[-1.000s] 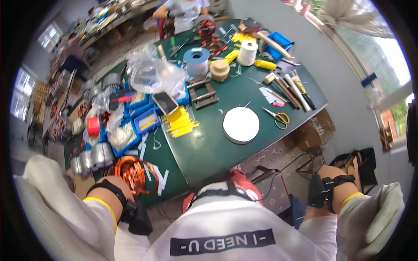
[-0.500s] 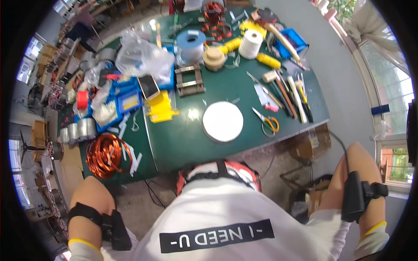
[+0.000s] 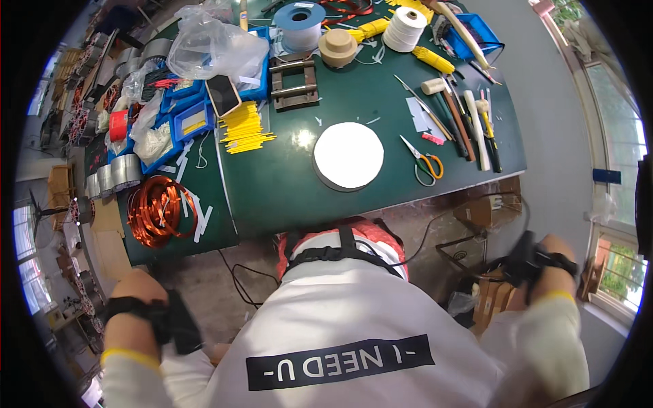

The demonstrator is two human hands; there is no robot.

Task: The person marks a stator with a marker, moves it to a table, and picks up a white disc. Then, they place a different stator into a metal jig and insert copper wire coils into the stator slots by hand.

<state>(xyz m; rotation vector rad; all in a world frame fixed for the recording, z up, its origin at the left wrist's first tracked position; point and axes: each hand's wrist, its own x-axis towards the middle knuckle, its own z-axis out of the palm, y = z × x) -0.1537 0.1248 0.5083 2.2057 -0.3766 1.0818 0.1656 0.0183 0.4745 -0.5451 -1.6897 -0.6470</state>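
Observation:
Neither of my hands shows. My bent left arm (image 3: 136,285) is at the lower left and my bent right arm (image 3: 559,246) at the lower right, each wearing a black strap with a black box. Both arms are clear of the green table (image 3: 272,197). Nearest my body on the tabletop lies a round, white-topped disc (image 3: 348,155) with a grey side. To its right rest scissors (image 3: 433,168) with an orange handle loop, blades pointing away from me. A coil of copper-coloured wire (image 3: 153,214) lies on the left corner, nearest my left arm.
Mallets and hand tools (image 3: 462,122) lie at the right. Farther back stand a blue spool (image 3: 299,15), a white thread cone (image 3: 405,30) and a metal frame (image 3: 294,81). Yellow sticks (image 3: 245,129) and blue bins (image 3: 193,121) fill the left. A cardboard box (image 3: 488,211) sits below the table's right side.
The table and its things have shifted up in the view. My right arm has moved inward and is blurred; my left arm has shifted slightly. Nothing on the table is displaced.

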